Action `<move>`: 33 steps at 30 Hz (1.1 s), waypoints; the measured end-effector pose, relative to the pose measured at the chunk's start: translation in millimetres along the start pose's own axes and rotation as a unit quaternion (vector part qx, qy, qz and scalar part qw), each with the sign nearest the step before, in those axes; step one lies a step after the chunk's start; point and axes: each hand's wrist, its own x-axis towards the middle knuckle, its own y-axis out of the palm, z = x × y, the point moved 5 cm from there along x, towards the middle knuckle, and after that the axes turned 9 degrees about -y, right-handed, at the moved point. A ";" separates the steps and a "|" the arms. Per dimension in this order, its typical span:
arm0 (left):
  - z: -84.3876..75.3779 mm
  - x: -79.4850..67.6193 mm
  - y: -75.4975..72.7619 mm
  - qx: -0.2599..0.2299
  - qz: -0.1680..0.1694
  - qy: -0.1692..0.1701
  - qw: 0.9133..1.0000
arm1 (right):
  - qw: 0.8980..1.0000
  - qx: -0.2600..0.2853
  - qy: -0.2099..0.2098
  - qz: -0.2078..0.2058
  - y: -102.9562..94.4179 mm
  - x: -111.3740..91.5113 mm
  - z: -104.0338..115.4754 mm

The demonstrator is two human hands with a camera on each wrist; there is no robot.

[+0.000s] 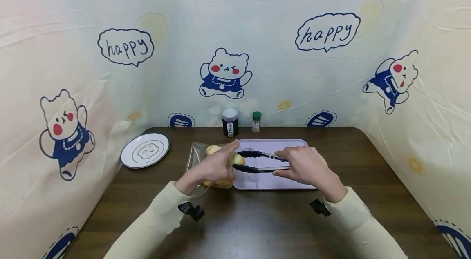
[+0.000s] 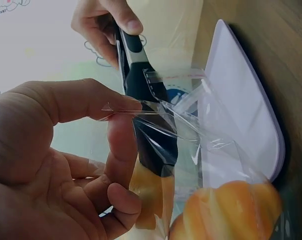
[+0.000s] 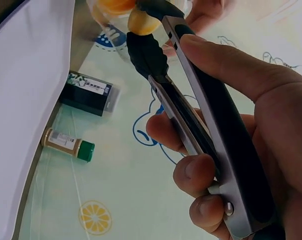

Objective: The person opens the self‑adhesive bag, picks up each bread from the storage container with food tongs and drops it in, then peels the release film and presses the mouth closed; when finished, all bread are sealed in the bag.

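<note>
In the head view my left hand (image 1: 217,165) is at a clear plastic bag (image 1: 196,157) of bread rolls. Thumb and forefinger pinch the bag's rim in the left wrist view, where a twisted golden roll (image 2: 228,212) shows inside. My right hand (image 1: 307,165) grips black-and-silver tongs (image 3: 208,100) by their handles. The black tong tips lie on either side of one pale roll (image 1: 239,159) at the bag's mouth, over the tray's left end. Some of the rolls are hidden behind my left hand.
A pale lilac tray (image 1: 265,183) lies under the tongs. Behind it stand a dark jar with a white lid (image 1: 230,123) and a small green-capped shaker (image 1: 256,122). A white plate (image 1: 134,152) rests at the table's left edge. Printed cloth surrounds the table's back and sides.
</note>
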 end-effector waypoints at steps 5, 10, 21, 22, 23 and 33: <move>-1.4 1.4 -0.6 -0.013 0.010 0.001 1.000 | 1.000 -0.002 0.013 0.008 1.7 -0.9 -1.2; 0.2 3.1 -3.0 -0.021 0.012 -0.004 1.000 | 1.000 -0.008 -0.003 -0.001 2.0 0.7 1.8; 6.2 4.8 -13.0 -0.001 -0.015 -0.011 1.000 | 0.999 -0.027 -0.036 -0.014 -4.6 1.3 6.7; 5.7 4.8 -12.1 -0.001 -0.014 -0.011 1.000 | 0.999 -0.028 -0.036 -0.015 -5.2 1.5 7.0; 4.8 4.6 -11.1 0.001 -0.013 -0.009 1.000 | 0.999 -0.028 -0.036 -0.016 -5.7 1.8 7.3; -2.0 2.1 -3.1 0.011 -0.004 -0.007 1.000 | 1.000 -0.015 -0.015 -0.012 -3.2 5.6 9.0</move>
